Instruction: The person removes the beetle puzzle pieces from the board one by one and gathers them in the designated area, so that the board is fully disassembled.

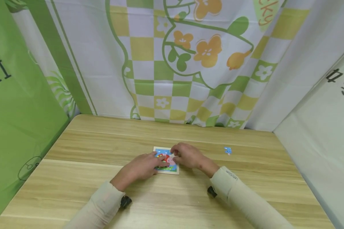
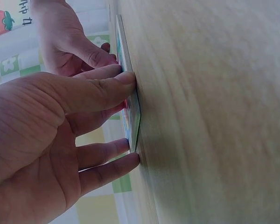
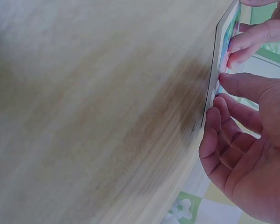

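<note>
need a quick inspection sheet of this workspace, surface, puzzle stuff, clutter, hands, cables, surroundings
surface: wood-grain table, under both hands
job's things: picture board flat on the table; small blue piece lying apart, to the right of the board
clutter: nothing seen
left hand: fingers over the board, thumb at its near edge
right hand: thumb touching the board, fingers curled at its right side; whether it holds a piece cannot be told
cables: nothing seen
surroundings: patterned curtain behind, green cloth left, white sheet with dark lettering right
</note>
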A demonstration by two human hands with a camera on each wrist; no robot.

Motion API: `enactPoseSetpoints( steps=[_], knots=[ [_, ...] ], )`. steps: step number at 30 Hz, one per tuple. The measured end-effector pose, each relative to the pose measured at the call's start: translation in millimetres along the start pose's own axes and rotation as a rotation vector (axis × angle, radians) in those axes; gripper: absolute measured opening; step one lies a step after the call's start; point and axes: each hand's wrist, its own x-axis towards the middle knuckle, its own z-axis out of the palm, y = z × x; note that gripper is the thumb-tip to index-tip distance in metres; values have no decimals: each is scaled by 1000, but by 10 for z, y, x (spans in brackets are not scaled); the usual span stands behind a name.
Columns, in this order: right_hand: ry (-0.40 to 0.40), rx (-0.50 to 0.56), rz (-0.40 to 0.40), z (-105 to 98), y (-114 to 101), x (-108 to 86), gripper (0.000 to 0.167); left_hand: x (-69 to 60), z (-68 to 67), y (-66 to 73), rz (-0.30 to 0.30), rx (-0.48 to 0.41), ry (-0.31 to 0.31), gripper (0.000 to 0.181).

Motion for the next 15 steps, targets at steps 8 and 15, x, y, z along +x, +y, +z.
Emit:
enactPoseSetpoints(
  steps=[8, 15],
  knots=[
    [-14, 56, 36, -4, -21, 46, 21, -6, -9, -2, 14, -14, 14, 49],
    [-19, 99, 70, 5, -24, 54, 19, -10, -6, -2, 14, -30, 13, 49]
  ],
)
